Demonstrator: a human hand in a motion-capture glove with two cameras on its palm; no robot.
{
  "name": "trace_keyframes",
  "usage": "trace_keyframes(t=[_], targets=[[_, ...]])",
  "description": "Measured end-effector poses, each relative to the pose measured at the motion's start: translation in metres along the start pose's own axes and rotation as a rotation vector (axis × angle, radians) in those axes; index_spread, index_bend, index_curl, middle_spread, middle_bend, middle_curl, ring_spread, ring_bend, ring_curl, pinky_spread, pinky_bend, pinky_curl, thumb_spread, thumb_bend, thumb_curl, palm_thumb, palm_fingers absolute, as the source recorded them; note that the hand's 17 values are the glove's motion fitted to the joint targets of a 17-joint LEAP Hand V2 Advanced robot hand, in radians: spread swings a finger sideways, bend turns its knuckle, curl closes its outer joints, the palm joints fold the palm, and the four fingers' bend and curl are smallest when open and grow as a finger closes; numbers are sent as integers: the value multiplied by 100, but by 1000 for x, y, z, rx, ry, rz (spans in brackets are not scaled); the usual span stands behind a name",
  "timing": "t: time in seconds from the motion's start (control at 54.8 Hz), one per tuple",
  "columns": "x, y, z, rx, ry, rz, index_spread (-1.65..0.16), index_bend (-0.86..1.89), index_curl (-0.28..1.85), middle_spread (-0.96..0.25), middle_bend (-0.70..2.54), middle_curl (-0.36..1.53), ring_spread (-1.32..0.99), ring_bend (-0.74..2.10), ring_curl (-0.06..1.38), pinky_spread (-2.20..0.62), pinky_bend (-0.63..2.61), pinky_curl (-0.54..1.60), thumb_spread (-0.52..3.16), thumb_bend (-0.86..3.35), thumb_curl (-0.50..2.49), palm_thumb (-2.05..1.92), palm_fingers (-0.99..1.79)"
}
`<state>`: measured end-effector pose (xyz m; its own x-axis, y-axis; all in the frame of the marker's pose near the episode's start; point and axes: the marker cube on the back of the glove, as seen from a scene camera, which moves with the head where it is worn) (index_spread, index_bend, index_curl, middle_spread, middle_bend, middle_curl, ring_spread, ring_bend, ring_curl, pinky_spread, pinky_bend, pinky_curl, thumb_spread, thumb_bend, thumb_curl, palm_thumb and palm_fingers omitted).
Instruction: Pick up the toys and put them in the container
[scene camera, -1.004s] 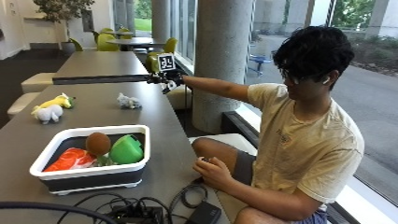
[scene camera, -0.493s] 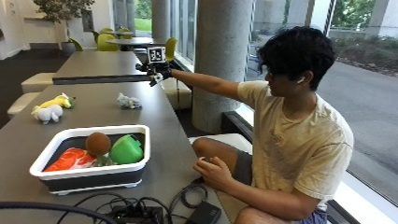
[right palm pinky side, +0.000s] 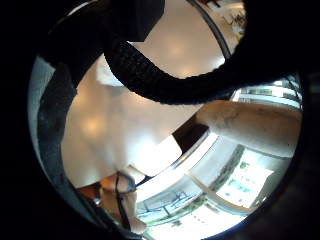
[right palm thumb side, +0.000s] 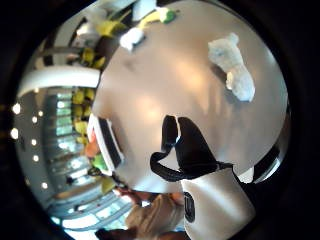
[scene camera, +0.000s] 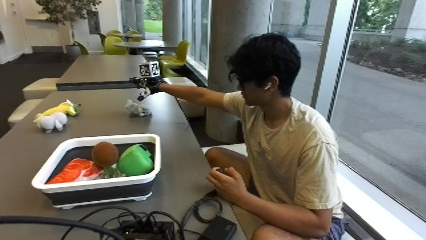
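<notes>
The gloved right hand (scene camera: 145, 88) hung above the small grey-white toy (scene camera: 137, 108) on the desk (scene camera: 100, 117), arm stretched out, fingers relaxed and holding nothing. Farther along the desk lay a white plush toy (scene camera: 50, 121) touching a yellow toy (scene camera: 61, 107). The white-rimmed container (scene camera: 93, 187) nearer the person held orange, brown and green toys.

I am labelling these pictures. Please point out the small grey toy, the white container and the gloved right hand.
small grey toy (scene camera: 138, 108): outside view, its body.
white container (scene camera: 103, 181): outside view, its near rim.
gloved right hand (scene camera: 146, 86): outside view, the glove's middle.
</notes>
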<state>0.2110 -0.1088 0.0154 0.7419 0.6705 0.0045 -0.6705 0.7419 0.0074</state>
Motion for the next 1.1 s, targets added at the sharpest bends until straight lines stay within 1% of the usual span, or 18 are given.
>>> trace_keyframes(t=[0.037, 0.073, 0.183, 0.256, 0.274, 0.347, 0.493, 0.602, 0.639, 0.675, 0.712, 0.785, 0.803, 0.858, 0.949, 1.04, 1.059, 1.095], targets=[[-9, -14, 10, 10, -21, -93, -25, 0, 8, 4, 6, 11, 2, 15, 22, 1, 146, 34, 134, -1, 31, 13, -52], [-8, -25, 15, 31, -2, -105, -25, 0, 8, 4, 6, 11, 2, 15, 22, 1, 147, 34, 134, -1, 32, 13, -52], [-14, -43, 42, -107, -97, 45, -25, 0, 7, 4, 6, 12, 2, 15, 23, 2, 149, 34, 134, -1, 32, 14, -52], [-20, -54, 53, -159, -177, -80, -25, 0, 7, 4, 6, 12, 2, 15, 23, 2, 152, 34, 133, -1, 32, 15, -52], [-20, -58, 55, -156, -172, -76, -25, -1, 6, 4, 6, 12, 2, 15, 23, 2, 153, 34, 133, -1, 32, 14, -53], [-16, -75, 73, -153, -108, 104, -25, -1, 6, 4, 5, 12, 2, 15, 23, 2, 156, 35, 133, -1, 33, 15, -53], [-17, -88, 107, -257, -99, 129, -25, -2, 5, 5, 3, 11, 4, 19, 25, 3, 165, 36, 133, 0, 33, 17, -52], [-12, -99, 120, -188, -119, 237, -25, 0, 5, 8, 3, 10, 5, 16, 25, 4, 168, 36, 136, 0, 34, 19, -56], [-6, -102, 119, -113, -58, 301, -26, -1, 4, 9, 4, 10, 6, 24, 27, 3, 165, 35, 140, 2, 35, 22, -47], [0, -103, 117, -38, 15, 365, -27, 6, 5, 9, 12, 11, 5, 38, 31, 2, 155, 33, 145, 5, 36, 26, -20], [-2, -100, 118, -23, 31, 390, -28, 15, 7, 7, 23, 14, 1, 51, 34, -1, 143, 29, 151, 8, 37, 30, 7], [-5, -92, 119, -6, 30, 413, -29, 13, 8, 3, 28, 17, -10, 69, 38, -17, 140, 27, 159, 12, 38, 34, 35], [-5, -91, 118, 10, 39, 413, -29, 12, 7, 1, 32, 18, -15, 79, 41, -24, 142, 28, 159, 14, 39, 38, 52], [-10, -87, 118, 36, 22, 355, -29, 12, 7, -3, 35, 20, -24, 89, 43, -30, 142, 28, 157, 18, 43, 47, 62], [-12, -79, 117, 61, -11, 288, -31, 23, 7, -12, 52, 26, -33, 114, 52, -34, 137, 29, 144, 20, 53, 61, 113], [-8, -73, 110, 124, -3, 308, -35, 33, 9, -17, 72, 34, -35, 123, 60, -36, 131, 33, 133, 19, 60, 64, 124], [-11, -70, 108, 127, -18, 291, -36, 38, 10, -18, 80, 37, -35, 126, 61, -37, 128, 33, 131, 18, 61, 63, 133], [-24, -61, 102, 116, -83, 206, -37, 44, 11, -19, 86, 40, -35, 128, 62, -38, 127, 34, 128, 18, 63, 64, 131]])
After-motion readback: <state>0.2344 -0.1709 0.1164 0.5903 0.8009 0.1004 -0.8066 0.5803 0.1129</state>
